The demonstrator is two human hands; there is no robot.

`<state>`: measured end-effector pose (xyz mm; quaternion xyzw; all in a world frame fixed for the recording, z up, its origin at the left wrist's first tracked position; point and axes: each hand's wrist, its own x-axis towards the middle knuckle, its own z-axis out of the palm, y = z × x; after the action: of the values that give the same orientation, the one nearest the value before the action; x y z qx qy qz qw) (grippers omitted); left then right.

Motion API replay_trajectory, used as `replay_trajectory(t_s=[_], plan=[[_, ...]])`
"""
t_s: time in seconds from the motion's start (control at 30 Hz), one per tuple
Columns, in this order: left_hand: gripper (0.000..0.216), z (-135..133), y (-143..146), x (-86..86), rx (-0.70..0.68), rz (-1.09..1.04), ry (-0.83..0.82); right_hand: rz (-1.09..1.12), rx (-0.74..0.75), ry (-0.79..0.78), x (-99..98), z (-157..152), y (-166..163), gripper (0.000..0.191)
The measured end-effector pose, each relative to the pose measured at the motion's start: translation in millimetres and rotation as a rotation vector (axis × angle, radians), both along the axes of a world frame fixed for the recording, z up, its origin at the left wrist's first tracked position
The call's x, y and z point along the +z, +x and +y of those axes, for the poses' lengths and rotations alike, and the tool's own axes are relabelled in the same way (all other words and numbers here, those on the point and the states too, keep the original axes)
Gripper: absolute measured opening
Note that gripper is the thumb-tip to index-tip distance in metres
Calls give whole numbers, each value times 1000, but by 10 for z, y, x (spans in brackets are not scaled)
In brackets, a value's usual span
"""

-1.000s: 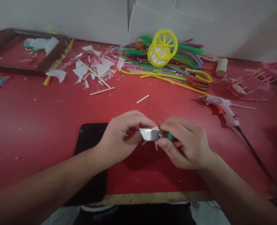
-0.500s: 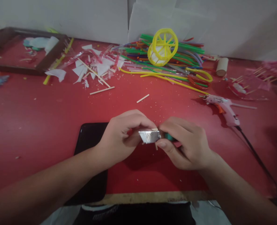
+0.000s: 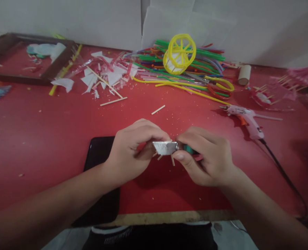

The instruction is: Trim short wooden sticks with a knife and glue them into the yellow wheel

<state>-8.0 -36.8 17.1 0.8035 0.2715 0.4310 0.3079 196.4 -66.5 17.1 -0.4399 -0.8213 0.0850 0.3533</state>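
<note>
A craft knife is in the closed fingers of my right hand (image 3: 211,156); its silver blade (image 3: 165,148) points left and a bit of green handle (image 3: 188,149) shows. My left hand (image 3: 133,147) is closed in a pinch at the blade's far end. Short thin wooden sticks (image 3: 173,160) poke out below the blade, seemingly part of a small piece in the left fingers, mostly hidden by blade and hand. A light wood end shows just above the blade's top edge. Both hands are over the red table (image 3: 148,194).
A black phone-like slab (image 3: 101,149) lies under my left forearm. The pink glue gun (image 3: 247,119) and its cord are at right. Behind are a loose stick (image 3: 158,109), paper scraps (image 3: 114,74), scissors (image 3: 223,84), pipe cleaners (image 3: 208,53), a yellow wheel-ended frame (image 3: 182,50) and a brown tray (image 3: 46,74).
The blade has tipped slightly and risen a little, and more of the stick ends show beneath it. Both hands have shifted slightly up; the left also a little left.
</note>
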Motion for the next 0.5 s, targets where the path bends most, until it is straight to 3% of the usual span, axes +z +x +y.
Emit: replay_trajectory(t_s=[0.1, 0.17, 0.27, 0.37, 0.5], plan=[[24, -30, 3, 6, -56, -30, 28, 6, -240, 59, -23, 83, 171, 20], [20, -32, 8, -11, 11, -33, 0, 35, -328, 71, -17, 102, 221, 21], [14, -11, 17, -43, 114, -29, -50, 55, -174, 60, 13, 58, 123, 21], [14, 2, 23, -49, 113, -11, -77, 45, -15, 40, 20, -3, -39, 21], [19, -3, 21, -47, 53, -9, -94, 12, 25, 31, -20, -29, -104, 22]])
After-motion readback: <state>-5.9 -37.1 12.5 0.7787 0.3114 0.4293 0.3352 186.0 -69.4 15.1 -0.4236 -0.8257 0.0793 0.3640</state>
